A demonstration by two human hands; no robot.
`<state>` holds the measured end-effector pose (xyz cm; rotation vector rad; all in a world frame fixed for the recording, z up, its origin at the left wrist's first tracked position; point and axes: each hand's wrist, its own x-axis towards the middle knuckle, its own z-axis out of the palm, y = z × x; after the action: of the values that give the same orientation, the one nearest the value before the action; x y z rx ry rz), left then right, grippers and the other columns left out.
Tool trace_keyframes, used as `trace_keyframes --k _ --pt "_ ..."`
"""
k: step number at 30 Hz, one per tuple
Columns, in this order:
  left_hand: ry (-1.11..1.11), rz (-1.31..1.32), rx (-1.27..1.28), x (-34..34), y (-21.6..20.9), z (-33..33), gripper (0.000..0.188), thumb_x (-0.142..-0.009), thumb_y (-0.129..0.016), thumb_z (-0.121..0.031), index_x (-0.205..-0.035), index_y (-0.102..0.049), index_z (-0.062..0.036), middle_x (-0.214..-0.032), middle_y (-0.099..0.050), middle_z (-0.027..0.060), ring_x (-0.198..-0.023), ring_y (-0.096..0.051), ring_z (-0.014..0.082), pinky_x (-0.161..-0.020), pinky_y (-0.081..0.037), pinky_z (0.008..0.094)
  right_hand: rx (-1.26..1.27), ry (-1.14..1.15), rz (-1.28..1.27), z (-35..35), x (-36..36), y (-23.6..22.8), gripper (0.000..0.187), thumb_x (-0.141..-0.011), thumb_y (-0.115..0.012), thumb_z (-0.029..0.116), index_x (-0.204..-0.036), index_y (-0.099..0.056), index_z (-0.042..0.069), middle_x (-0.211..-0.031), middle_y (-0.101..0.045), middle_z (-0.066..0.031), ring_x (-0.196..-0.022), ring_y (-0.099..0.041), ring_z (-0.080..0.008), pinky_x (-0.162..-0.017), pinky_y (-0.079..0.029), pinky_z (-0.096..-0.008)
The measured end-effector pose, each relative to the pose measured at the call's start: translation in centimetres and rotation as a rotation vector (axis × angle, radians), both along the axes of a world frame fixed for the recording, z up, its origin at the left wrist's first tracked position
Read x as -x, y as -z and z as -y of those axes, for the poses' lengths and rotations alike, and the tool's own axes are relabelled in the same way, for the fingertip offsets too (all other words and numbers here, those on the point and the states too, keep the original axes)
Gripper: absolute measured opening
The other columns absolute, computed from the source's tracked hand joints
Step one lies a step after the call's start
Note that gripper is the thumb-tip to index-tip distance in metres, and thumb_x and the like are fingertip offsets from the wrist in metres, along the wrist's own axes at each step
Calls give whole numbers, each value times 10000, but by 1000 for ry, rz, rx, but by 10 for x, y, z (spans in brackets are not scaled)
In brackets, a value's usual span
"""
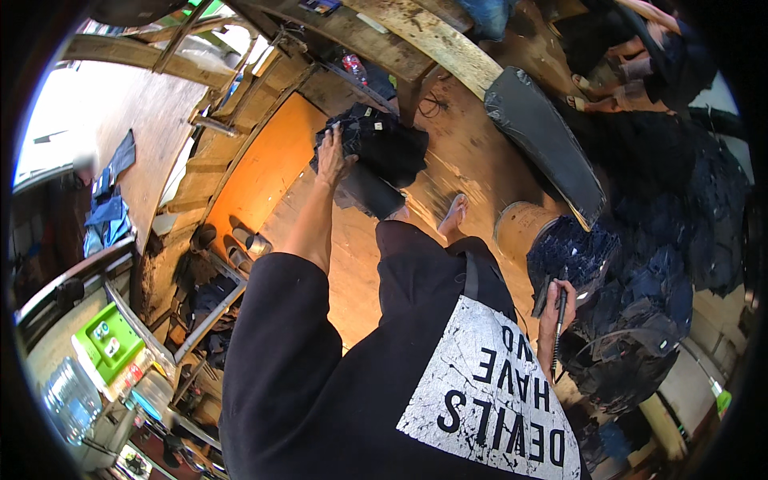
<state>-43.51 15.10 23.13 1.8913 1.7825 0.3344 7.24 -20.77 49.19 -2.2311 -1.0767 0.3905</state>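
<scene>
My left hand (332,156) reaches forward and rests on the left edge of a pile of dark folded garments (388,152) on the wooden floor. Its fingers are stretched out over the cloth. A flat dark panel of cloth (366,190) lies at the near side of that pile. Down at my right side, my right hand (554,314) is closed around a slim black handpiece (562,304), shaped like a pen, with a ribbed sleeve at its lower end. Just beyond that hand, dark blue cloth (572,252) bulges at the mouth of a tan drum (516,226).
A long board with a black-wrapped end (544,136) slants across the far right. Heaps of dark garments (664,200) fill the right side. An orange panel (264,172) and sandals (250,240) are at left, near a green tray (108,348). Another person's legs (632,72) show at upper right.
</scene>
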Motion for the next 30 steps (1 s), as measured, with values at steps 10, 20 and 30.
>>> trace_keyframes --k 10,20,30 --pt "225 -21 422 -86 42 134 868 -938 -794 -326 -1638 -398 0 -1634 -470 342 -1527 -448 500 -1266 -388 539 -36 264 -87 71 -28 47 167 -1037 -765 99 -1165 -701 11 -1051 -723 -84 -1009 -691 -199 -951 -544 -348" --pt "918 16 745 -324 -125 56 486 -1048 -737 -309 -1453 -650 -54 -1356 -767 182 -1313 -708 355 -1026 -580 453 -186 643 195 54 -283 114 471 -883 -929 183 -1247 -669 38 -1148 -742 -155 -1078 -716 -333 -971 -549 -413" --pt "1118 330 684 -612 -290 58 403 -1032 -755 -247 -1368 -685 -36 -1257 -793 162 -1192 -753 354 -1051 -560 421 -72 648 191 52 -365 170 627 -774 -1003 287 -1249 -672 47 -1159 -749 -188 -1087 -730 -390 -947 -580 -454"
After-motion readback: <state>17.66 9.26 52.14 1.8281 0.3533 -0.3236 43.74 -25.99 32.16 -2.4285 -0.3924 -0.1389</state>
